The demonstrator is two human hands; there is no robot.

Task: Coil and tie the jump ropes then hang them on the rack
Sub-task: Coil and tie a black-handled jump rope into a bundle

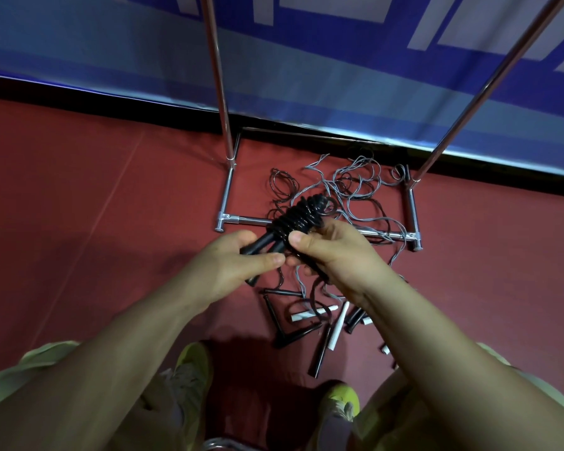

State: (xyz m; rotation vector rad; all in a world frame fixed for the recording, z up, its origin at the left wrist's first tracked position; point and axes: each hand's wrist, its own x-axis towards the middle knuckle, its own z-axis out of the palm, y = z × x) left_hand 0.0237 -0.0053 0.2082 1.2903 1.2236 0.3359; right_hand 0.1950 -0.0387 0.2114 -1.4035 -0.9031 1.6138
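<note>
The left hand curls its grip round the two black handles of the coiled black rope, hiding their middles. The right hand pinches the wraps. Behind, loose ropes tangle across the rack base on the floor.

Red floor, matte, with faint seam lines running diagonally on the left side. Black baseboard strip runs along where the floor meets the wall. Blue banner covers the wall above it, lighter band along its lower part, white block shapes near the top edge, cut off by the frame. Two yellow-green sneakers at the bottom, toes pointing toward the wall. Light khaki trousers visible at both lower corners.
</note>
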